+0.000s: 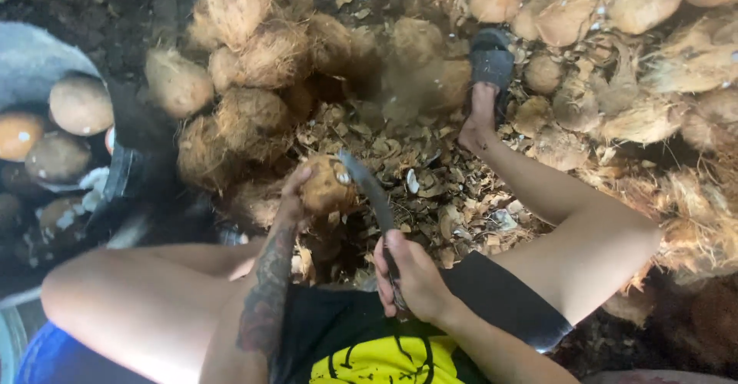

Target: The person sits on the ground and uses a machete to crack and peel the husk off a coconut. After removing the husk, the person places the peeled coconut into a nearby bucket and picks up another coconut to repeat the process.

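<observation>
My left hand (294,192) grips a round brown coconut (326,186) from its left side and holds it up between my knees. My right hand (415,276) is closed around the handle of a curved grey-bladed knife (367,186). The blade's upper part lies against the coconut's right side. The knife handle is hidden inside my fist. I sit with both legs spread, my right foot in a dark sandal (492,59).
A heap of fibrous husked coconuts (254,53) fills the ground ahead and to the right. Shell chips and husk scraps (430,192) litter the ground below the hands. At left a dark tub (115,176) holds smooth peeled coconuts (80,104).
</observation>
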